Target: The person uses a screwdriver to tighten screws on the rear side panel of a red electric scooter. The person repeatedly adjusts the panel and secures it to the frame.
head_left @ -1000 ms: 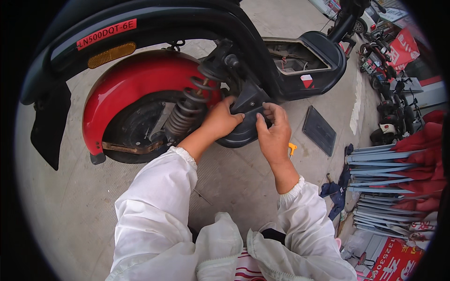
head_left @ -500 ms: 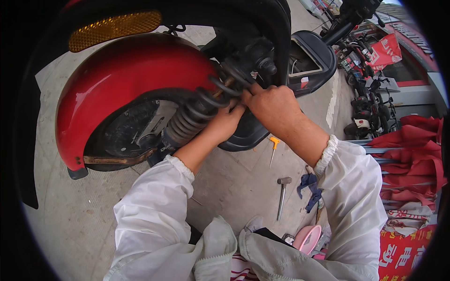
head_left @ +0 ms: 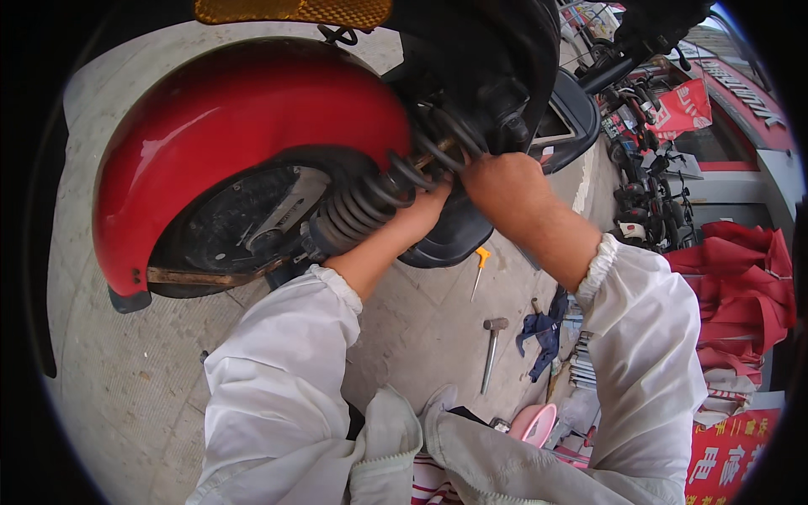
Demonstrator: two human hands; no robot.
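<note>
A scooter with a glossy red rear fender fills the upper left. Its black coil-spring shock absorber slants up from the wheel hub toward the frame. My left hand reaches in under the upper coils, its fingertips hidden behind the spring. Close beside it, my right hand is closed at the upper end of the shock, knuckles up. Whatever its fingers grip is hidden by the hand and the coils. Both forearms wear pale sleeves with gathered cuffs.
On the paving below lie a yellow-handled hex key, a hammer and a dark blue cloth. A pink basin stands near my knees. Red fabric and a row of parked scooters are at the right.
The view has shifted, so the scooter's shock and both hands appear slightly further right. Both hands stay at the upper end of the spring.
</note>
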